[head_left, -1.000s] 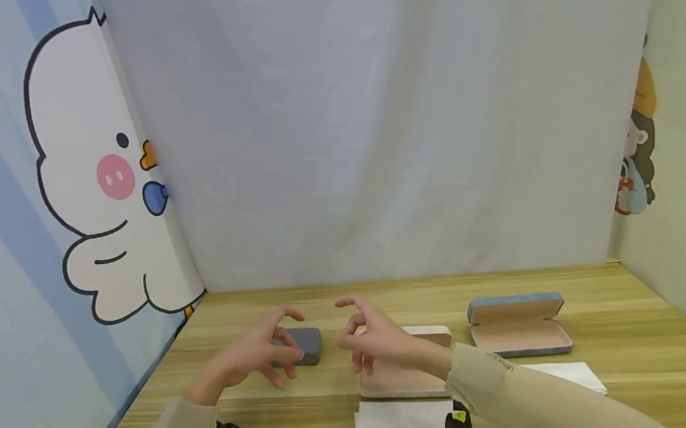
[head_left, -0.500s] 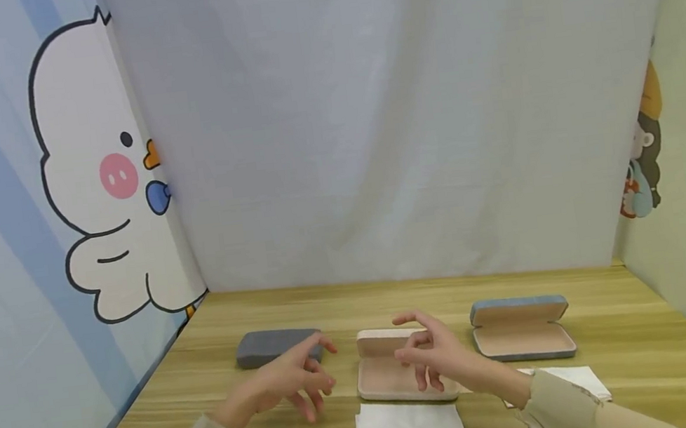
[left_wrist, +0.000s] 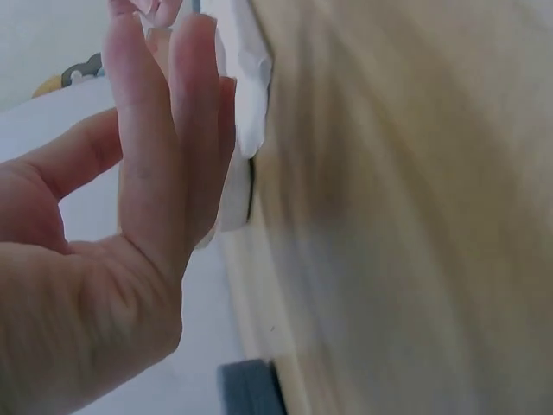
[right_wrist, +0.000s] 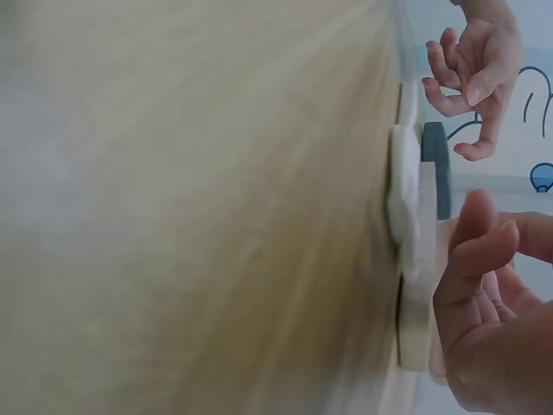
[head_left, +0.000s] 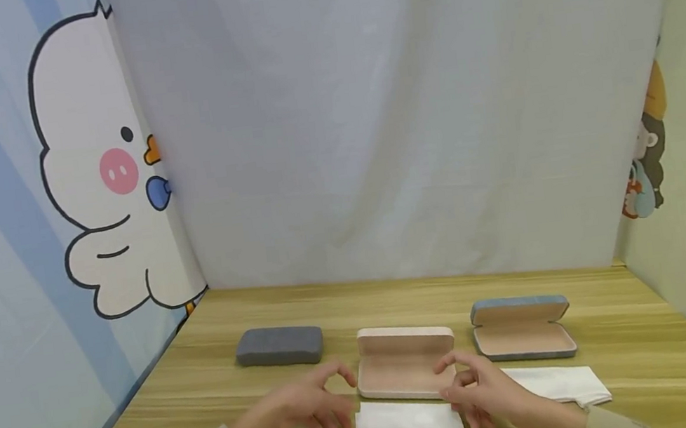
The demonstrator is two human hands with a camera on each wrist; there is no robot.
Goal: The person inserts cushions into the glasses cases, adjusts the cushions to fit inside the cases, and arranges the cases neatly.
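A white cloth (head_left: 408,423), folded flat, lies on the table before an open cream glasses case (head_left: 399,375). My left hand (head_left: 314,404) hovers at the cloth's left end, fingers loosely bent and holding nothing. At the other end is my right hand (head_left: 487,392), also with nothing in its fingers; it covers part of the case's front right corner. In the right wrist view, a gap shows between the right fingers (right_wrist: 471,268) and the cloth (right_wrist: 403,190). Whether the left fingertips touch the cloth, I cannot tell.
A closed grey glasses case (head_left: 280,346) sits at the back left. To the right stands an open blue glasses case (head_left: 523,329), with a second white cloth (head_left: 559,384) before it, partly behind the right hand. A pale curtain (head_left: 372,133) hangs behind the wooden table (head_left: 169,417).
Both hands have come rightward and closer to the table's near side, from around the grey and cream cases to the ends of the cloth. The grey case is now uncovered.
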